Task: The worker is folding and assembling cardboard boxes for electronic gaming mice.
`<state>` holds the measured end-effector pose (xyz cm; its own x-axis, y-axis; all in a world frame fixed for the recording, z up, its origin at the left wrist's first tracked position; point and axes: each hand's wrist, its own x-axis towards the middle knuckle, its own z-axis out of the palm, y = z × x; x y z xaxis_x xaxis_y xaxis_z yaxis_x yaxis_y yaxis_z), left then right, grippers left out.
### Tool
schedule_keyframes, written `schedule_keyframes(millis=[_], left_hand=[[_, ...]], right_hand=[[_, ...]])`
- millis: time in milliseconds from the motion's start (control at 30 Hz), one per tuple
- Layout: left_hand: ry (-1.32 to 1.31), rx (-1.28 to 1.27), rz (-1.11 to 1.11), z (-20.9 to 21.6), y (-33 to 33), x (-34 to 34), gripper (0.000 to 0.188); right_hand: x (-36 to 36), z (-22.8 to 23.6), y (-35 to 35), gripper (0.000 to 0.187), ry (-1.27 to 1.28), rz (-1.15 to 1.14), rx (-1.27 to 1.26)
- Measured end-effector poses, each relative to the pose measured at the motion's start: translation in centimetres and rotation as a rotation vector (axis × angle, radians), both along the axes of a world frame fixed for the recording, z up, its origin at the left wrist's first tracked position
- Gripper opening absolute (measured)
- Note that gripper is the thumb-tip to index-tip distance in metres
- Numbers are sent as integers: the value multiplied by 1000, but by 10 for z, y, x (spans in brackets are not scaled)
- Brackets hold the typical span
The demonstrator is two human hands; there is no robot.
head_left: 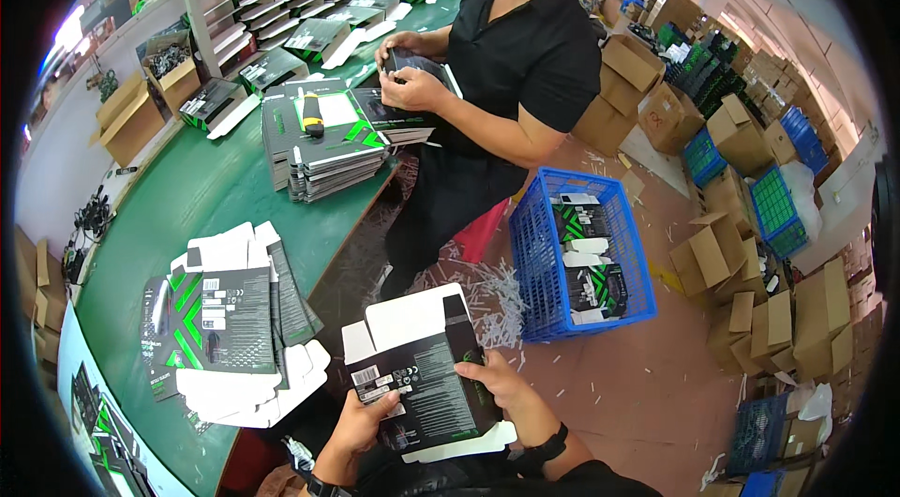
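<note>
Between my two hands is a black carton (433,380) with white flaps, green accents and printed panels; it looks folded flat. My left hand (361,422) grips its lower left edge, thumb on the printed face. My right hand (502,380) grips the right edge, thumb also on top. The fingers behind the carton are hidden. On the green table (216,202) to the left lies a loose pile of similar flat cartons (225,319), white flaps sticking out.
A co-worker in black (525,47) handles a dark carton beside a stack of flat cartons (319,136) topped by a yellow-black tool (312,112). A blue crate (586,323) holding cartons stands on the floor near paper shreds (492,295). Cardboard boxes (712,253) crowd the right.
</note>
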<state>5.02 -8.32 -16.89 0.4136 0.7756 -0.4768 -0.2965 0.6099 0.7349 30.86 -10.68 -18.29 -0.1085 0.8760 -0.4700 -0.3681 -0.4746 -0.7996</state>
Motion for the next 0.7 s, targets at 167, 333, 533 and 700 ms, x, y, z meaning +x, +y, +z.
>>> schedule_keyframes(millis=[167, 333, 533, 700], left_hand=[[-43, -55, 19, -7, -3, -8, 35], [-106, -110, 59, -21, -1, -11, 35], [-161, -177, 32, -17, 1, -5, 34], [-54, -165, -40, -24, 10, 5, 28]], right_hand=[[-8, 4, 2, 43, -177, -29, 26], [-3, -60, -2, 76, -920, 5, 243], [-10, -23, -3, 45, -309, -245, 149], [11, -25, -2, 27, -498, -87, 90]])
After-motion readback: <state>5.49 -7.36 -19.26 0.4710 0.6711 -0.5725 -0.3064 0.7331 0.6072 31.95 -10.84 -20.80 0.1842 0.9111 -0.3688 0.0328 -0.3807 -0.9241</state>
